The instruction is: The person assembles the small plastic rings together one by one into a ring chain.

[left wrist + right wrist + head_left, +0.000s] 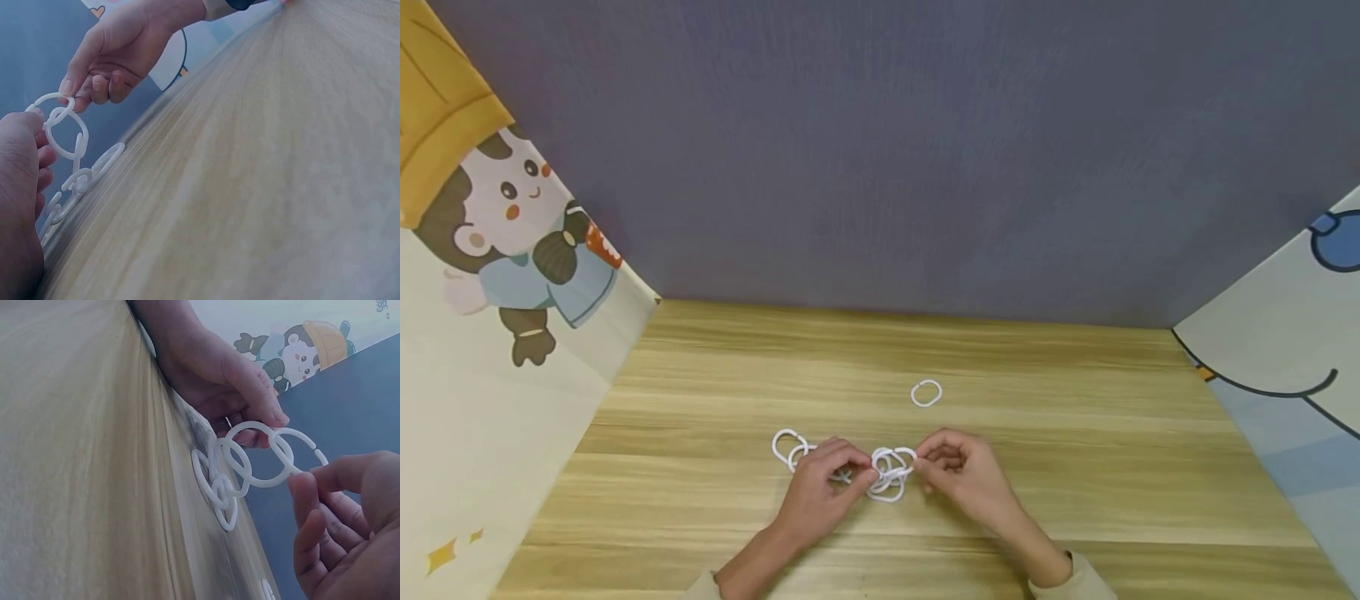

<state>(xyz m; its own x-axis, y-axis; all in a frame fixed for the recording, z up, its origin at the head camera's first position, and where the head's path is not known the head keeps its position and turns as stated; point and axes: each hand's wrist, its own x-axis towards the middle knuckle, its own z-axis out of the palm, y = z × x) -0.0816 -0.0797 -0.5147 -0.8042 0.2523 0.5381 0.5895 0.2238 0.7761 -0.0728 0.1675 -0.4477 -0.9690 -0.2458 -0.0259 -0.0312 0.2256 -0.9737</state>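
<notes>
A chain of white plastic rings [887,498] is strung between the two hands, several links hanging down to the tabletop. My right hand [970,479] pinches the end ring [299,434] between thumb and forefinger; a small gap shows in that ring. With thumb and fingertips, my left hand [823,492] pinches the chain close by, where the end ring loops through its neighbour [236,428]. More linked rings [784,446] lie on the table to the left, partly hidden behind the left hand.
One loose white ring [927,381] lies on the wooden tabletop [1045,383], farther back than the hands. A dark grey-blue panel [880,167] rises behind the table. Cartoon-printed side walls [460,433] flank it left and right.
</notes>
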